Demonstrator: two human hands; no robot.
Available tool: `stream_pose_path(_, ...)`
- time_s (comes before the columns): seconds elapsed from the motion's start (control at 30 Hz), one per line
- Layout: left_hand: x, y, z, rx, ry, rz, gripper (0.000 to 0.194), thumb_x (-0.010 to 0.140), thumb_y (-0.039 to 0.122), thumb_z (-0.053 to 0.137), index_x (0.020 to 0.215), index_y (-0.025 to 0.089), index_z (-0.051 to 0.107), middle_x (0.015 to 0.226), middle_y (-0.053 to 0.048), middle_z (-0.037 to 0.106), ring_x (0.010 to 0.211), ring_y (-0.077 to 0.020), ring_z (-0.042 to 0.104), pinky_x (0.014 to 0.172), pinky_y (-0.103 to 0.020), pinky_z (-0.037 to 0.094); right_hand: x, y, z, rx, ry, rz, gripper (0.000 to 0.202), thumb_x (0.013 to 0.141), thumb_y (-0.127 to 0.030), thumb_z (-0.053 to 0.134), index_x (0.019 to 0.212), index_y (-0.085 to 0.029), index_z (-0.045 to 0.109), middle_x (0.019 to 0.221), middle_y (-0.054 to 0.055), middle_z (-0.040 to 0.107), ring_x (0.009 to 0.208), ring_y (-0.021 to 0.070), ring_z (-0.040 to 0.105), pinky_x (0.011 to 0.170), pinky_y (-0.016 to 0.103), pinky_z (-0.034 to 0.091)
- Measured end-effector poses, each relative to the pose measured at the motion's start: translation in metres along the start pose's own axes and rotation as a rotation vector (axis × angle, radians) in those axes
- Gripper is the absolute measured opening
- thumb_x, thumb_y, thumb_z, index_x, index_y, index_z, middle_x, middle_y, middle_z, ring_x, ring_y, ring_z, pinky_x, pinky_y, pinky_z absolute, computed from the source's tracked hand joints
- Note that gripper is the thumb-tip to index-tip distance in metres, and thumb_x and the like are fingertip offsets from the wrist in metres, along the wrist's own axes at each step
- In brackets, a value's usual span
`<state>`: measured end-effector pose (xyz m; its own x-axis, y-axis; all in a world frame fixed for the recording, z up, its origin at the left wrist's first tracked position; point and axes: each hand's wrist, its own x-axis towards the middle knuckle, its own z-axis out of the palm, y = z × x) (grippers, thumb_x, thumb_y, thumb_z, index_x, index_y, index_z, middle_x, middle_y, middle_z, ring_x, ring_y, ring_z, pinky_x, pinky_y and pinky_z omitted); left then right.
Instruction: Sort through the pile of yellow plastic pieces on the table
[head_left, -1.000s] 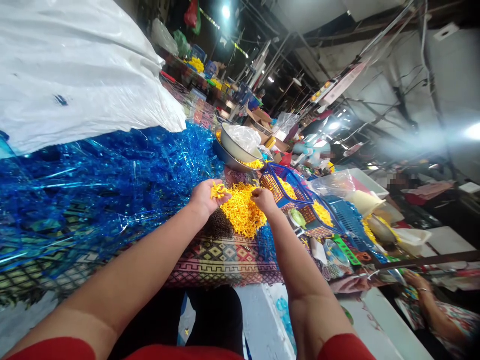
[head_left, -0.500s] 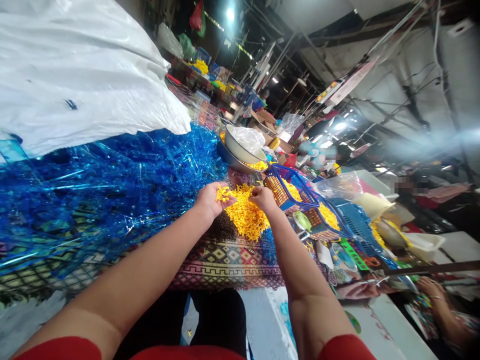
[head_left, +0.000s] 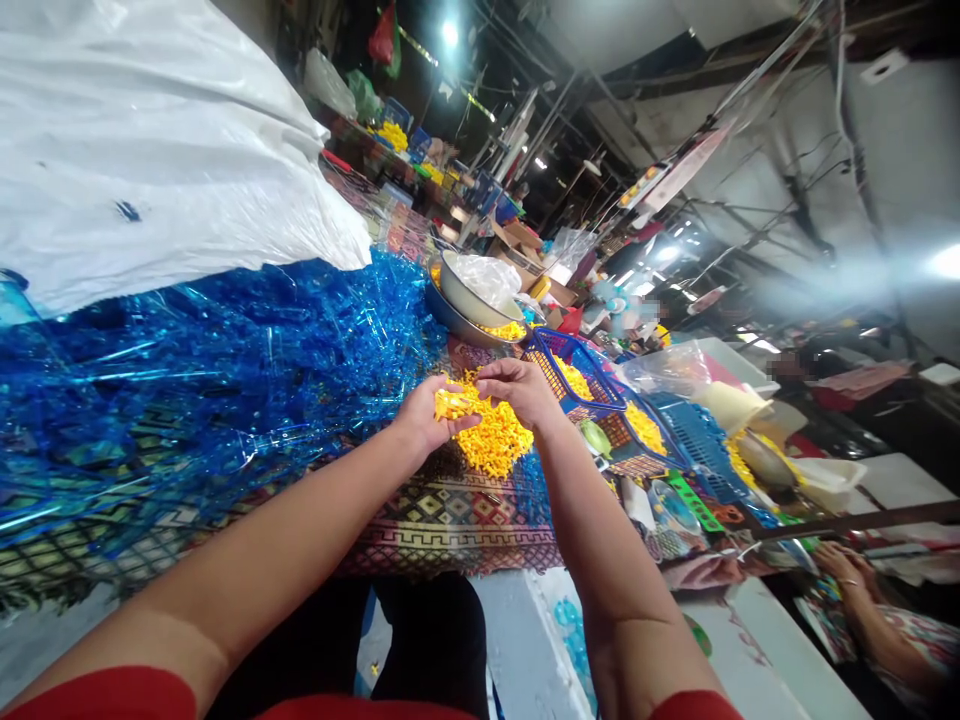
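A heap of small yellow plastic pieces (head_left: 495,440) lies on the patterned mat in front of me. My left hand (head_left: 437,412) is turned palm up at the left side of the heap, its fingers curled around several yellow pieces (head_left: 453,402). Just to the right, my right hand (head_left: 519,390) hovers over the heap with thumb and fingers brought together near the left fingertips. Whatever it pinches is too small to make out. Dark small pieces beside the heap are mostly covered by my left hand and wrist.
Shiny blue plastic parts (head_left: 225,370) spread across the left, under a big white sack (head_left: 165,150). Beyond the heap stand stacked bowls (head_left: 469,300) and a blue basket (head_left: 600,405) of yellow pieces. At lower right, another person's hands (head_left: 840,565) are at work.
My right hand has lifted slightly off the heap and come closer to my left hand. The left palm has turned more upward, with the yellow pieces still in it. The view has shifted slightly.
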<state>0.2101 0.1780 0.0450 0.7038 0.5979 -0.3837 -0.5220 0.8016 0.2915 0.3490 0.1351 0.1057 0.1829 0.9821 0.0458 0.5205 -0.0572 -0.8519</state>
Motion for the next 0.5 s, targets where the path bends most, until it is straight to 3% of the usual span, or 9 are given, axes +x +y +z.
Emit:
stream_pose_path(0.1, 0.001, 0.004, 0.0, 0.008, 0.021, -0.012, 0.003, 0.07, 0.016, 0.054, 0.071, 0.014, 0.052, 0.067, -0.008, 0.056, 0.057, -0.019, 0.06, 0.045, -0.034, 0.053, -0.004, 0.02, -0.016, -0.112, 0.148, 0.038, 0.024, 0.059, -0.033, 0.067, 0.072, -0.015, 0.059, 0.054, -0.002, 0.056, 0.048, 0.0101, 0.053, 0.043, 0.02, 0.039)
stream_pose_path(0.23, 0.002, 0.01, -0.001, -0.002, 0.045, -0.003, 0.011, 0.067, 0.015, 0.054, 0.077, 0.013, 0.056, 0.07, -0.009, 0.054, 0.06, -0.0208, 0.061, 0.038, -0.027, 0.05, -0.034, 0.043, -0.025, -0.38, 0.198, 0.057, 0.016, 0.064, -0.03, 0.063, 0.068, -0.015, 0.06, 0.056, -0.001, 0.058, 0.05, 0.0109, 0.053, 0.048, 0.023, 0.04)
stream_pose_path(0.37, 0.001, 0.013, -0.001, -0.018, 0.049, 0.052, 0.014, 0.067, 0.014, 0.052, 0.08, 0.013, 0.056, 0.071, -0.008, 0.054, 0.058, -0.0187, 0.06, 0.039, -0.027, 0.05, -0.093, 0.05, 0.005, -0.45, 0.3, -0.079, 0.021, 0.076, -0.034, 0.055, 0.065, -0.017, 0.058, 0.06, 0.0, 0.056, 0.055, 0.0111, 0.049, 0.052, 0.023, 0.037)
stream_pose_path(0.5, -0.001, 0.012, 0.0, 0.011, 0.024, 0.089, 0.014, 0.066, 0.014, 0.051, 0.079, 0.012, 0.055, 0.069, -0.008, 0.054, 0.056, -0.0184, 0.06, 0.038, -0.025, 0.049, -0.144, 0.066, 0.046, -0.393, 0.328, -0.152, 0.023, 0.079, -0.031, 0.054, 0.061, -0.017, 0.053, 0.058, -0.001, 0.052, 0.056, 0.0108, 0.047, 0.055, 0.024, 0.036)
